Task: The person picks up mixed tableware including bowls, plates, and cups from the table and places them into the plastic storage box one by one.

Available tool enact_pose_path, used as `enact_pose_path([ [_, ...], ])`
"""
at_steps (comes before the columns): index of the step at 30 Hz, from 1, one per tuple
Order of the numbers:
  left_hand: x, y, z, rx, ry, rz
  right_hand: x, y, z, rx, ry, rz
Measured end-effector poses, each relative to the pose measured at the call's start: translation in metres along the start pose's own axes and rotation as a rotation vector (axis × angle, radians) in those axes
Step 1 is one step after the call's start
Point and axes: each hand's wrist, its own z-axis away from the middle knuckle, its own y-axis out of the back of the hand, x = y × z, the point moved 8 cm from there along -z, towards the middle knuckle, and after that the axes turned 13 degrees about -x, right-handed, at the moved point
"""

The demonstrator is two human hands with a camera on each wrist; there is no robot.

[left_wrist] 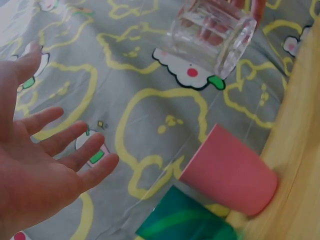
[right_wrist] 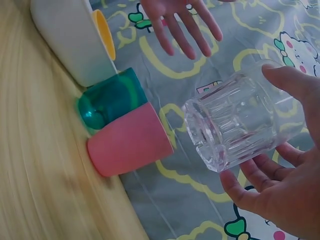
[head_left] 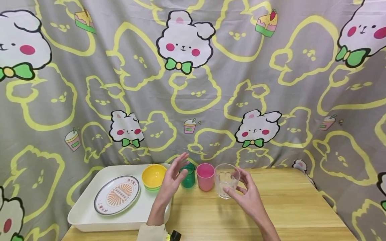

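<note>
A ribbed clear glass is being held above the wooden table.

Head view: the glass is being gripped by the right hand, at three o'clock of the matte pink cup; the left hand is being kept spread. Left wrist view: flat fingers are being splayed. Right wrist view: the glass is being pinched.

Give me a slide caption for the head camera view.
Right hand holds a clear glass beside pink cup; left hand open.

Clear ribbed glass; pink cup, green cup, yellow bowl. White tray, orange sunburst plate. Grey curtain, yellow bear outlines, white bunnies.
</note>
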Motion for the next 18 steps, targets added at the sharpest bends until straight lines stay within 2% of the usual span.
enact_pose_path([
  [8,0.002,-0.022,-0.007,-0.069,-0.043,0.071,0.0,0.0,-0.002,-0.007,0.018,0.013],
  [18,-0.002,-0.047,-0.011,-0.133,-0.011,0.122,-0.007,-0.005,-0.002,-0.013,0.065,-0.062],
])
